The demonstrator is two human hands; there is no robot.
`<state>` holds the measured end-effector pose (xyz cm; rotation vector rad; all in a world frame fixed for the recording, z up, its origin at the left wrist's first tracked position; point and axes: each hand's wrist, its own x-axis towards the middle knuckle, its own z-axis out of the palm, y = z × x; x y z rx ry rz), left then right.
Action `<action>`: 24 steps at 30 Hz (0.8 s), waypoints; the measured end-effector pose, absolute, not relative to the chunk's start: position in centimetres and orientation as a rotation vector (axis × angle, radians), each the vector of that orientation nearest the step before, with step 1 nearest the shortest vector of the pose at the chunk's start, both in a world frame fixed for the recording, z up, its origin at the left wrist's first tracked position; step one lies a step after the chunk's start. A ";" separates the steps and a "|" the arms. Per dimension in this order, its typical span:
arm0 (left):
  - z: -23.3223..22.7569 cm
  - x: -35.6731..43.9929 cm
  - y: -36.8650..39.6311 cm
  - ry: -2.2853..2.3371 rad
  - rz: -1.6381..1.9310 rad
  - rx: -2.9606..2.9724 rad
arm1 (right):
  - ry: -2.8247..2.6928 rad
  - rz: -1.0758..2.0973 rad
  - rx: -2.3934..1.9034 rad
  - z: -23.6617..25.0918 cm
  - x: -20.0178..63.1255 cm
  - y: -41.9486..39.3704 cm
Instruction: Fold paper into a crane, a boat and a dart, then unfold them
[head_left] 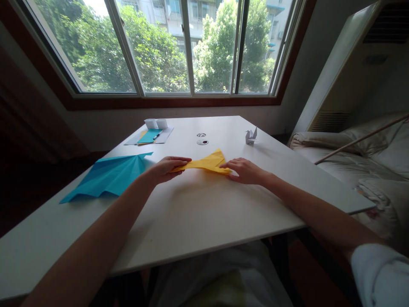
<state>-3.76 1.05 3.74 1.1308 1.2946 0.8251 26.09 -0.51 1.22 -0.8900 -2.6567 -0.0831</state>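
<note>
The person's left hand [166, 167] lies on the left end of a folded yellow paper [207, 163], fingers stretched out close together over its edge and the thumb seemingly under it, pinching the paper. The right hand [244, 170] rests flat on the paper's right end, fingers slightly spread and pressing down. The yellow paper sits mid-table [198, 213], between both hands. Just left lies a folded blue paper [108, 175]. Farther off are a white paper crane [251, 136] to the right, and a stack of sheets [150, 136] with two small white paper boxes [156, 123] to the left; their contents cannot be made out.
</note>
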 end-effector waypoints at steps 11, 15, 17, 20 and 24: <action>4.1 -4.1 0.6 1.207 0.706 1.184 | -2.611 -0.287 -1.021 1.0 27.2 0.9; 4.2 -4.4 0.2 1.214 0.539 1.200 | -2.653 -0.302 -1.006 1.0 27.4 1.0; 4.1 -4.7 0.2 1.243 0.465 1.236 | -2.658 -0.309 -1.004 0.9 27.4 1.0; 3.8 -5.2 0.5 1.279 0.373 1.283 | -2.665 -0.311 -1.025 0.9 27.6 1.1; 3.8 -5.4 0.6 1.246 0.346 1.283 | -2.691 -0.300 -1.075 0.9 27.8 1.3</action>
